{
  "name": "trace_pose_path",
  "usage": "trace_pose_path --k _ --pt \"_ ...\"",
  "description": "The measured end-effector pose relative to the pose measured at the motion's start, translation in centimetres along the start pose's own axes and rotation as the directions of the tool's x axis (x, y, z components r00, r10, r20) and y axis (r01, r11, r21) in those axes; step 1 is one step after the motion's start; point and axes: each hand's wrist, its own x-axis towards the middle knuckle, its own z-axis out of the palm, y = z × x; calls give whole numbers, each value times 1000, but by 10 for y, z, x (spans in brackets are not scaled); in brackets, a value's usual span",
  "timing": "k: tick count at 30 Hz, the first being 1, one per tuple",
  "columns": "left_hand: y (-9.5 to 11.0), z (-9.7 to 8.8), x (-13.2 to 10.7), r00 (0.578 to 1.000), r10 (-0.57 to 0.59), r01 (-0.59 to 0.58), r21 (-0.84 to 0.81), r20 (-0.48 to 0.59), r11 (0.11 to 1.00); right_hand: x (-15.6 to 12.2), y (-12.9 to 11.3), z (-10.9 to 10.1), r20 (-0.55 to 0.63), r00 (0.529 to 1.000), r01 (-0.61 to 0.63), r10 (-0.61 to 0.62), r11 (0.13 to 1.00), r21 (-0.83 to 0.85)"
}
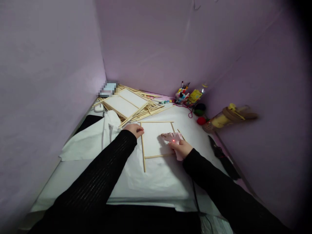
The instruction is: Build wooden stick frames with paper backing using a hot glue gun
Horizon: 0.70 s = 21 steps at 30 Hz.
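Note:
My right hand is wrapped around a pale pink hot glue gun with a small red light on its side. The gun's nozzle points left, over a white sheet framed by thin wooden sticks. At the upper left of that frame is my left hand, its fingers curled together beside the left stick. Whether something small is pinched in those fingertips is too small to tell. The left stick runs past the bottom stick. My right hand partly hides the frame's lower right corner.
A second stick-framed white panel lies on a pile of loose sticks at the back. Pens in a holder, a red yarn ball and a tipped cup line the right. A black cord hangs over the front edge.

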Motion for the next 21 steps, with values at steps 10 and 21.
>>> trace_pose_path --k 10,21 --pt "0 -1 0 1000 5 -5 23 -4 1000 -3 2 -16 -98 988 -126 118 988 -85" --pt "0 0 1 1000 -5 5 22 3 1000 -4 11 -32 -151 983 -115 107 992 -51"
